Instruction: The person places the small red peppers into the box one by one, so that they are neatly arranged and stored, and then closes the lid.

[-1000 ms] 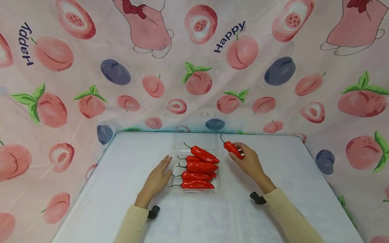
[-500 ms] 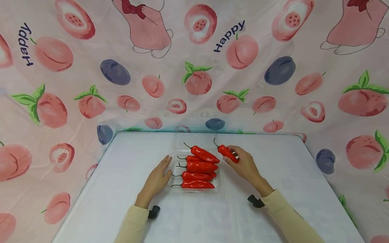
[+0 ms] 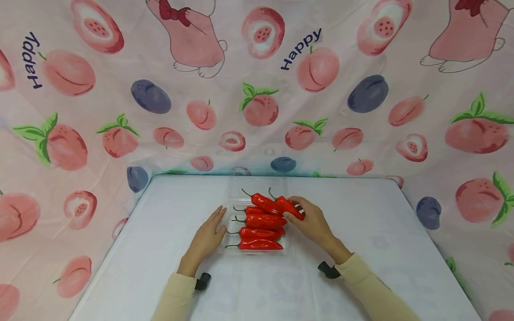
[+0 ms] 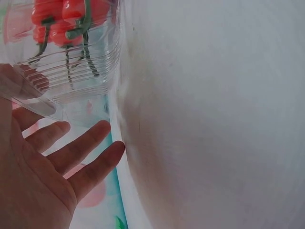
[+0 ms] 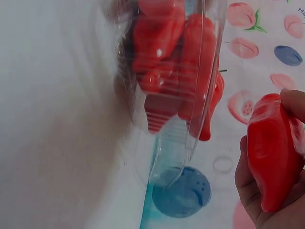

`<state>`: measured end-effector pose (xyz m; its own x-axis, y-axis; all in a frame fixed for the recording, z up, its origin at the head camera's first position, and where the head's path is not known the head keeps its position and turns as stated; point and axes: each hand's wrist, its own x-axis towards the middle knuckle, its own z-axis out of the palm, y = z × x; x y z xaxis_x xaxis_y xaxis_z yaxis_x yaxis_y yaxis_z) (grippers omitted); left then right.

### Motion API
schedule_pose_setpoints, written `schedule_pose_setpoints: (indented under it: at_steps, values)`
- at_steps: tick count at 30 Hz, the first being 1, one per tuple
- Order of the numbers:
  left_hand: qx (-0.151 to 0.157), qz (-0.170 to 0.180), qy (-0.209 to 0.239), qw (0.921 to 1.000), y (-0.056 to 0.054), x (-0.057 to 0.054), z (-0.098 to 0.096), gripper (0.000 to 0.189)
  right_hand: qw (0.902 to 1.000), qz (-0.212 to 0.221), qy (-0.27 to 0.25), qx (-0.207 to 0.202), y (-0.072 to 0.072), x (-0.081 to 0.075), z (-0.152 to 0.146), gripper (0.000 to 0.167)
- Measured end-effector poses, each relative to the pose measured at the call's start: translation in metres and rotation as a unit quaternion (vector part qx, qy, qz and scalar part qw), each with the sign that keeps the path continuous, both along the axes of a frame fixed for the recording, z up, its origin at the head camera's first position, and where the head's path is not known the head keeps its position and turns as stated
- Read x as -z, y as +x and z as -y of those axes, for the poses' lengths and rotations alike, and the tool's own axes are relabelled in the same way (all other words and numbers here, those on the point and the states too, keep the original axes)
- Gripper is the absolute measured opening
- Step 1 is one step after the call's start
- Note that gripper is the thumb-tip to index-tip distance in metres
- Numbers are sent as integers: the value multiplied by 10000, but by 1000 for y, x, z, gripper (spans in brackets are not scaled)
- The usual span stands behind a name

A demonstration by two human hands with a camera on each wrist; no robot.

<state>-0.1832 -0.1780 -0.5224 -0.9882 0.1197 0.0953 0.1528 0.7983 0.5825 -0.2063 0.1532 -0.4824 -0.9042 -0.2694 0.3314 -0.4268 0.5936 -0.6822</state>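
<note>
In the head view my right hand (image 3: 315, 223) pinches a red chili pepper (image 3: 287, 206) between thumb and fingers, over the right side of a clear plastic box. Its dark stem points up and left. The right wrist view shows the held pepper's glossy, dented body (image 5: 270, 152) beside the box wall (image 5: 204, 90). Several red peppers (image 3: 265, 221) lie stacked in the box, stems to the left. My left hand (image 3: 205, 238) rests at the box's left side, fingers extended. In the left wrist view its thumb lies by the ribbed plastic wall (image 4: 86, 78).
The box's transparent lid (image 3: 257, 183) lies folded back toward the rear. Everything stands on a white table (image 3: 176, 191). A cloth with printed peaches (image 3: 261, 109) rises behind and along both sides. A black wrist camera (image 3: 328, 270) sits by the right sleeve.
My right hand has carried the red chili pepper leftward, from beside the box to over its right side, overlapping the top pepper. My left hand has stayed in place.
</note>
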Motion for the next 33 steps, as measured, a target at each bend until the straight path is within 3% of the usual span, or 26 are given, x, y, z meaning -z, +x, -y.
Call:
schedule_pose_setpoints:
  at_steps: [20,33]
  values:
    - [-48,112,48,9999,1,-2,-1,56,9997,127,-20,-184,16,4,22,43]
    - [-58,69,3,10000,0,1,0,56,9988,-173,-140,-426,24,8,33,44]
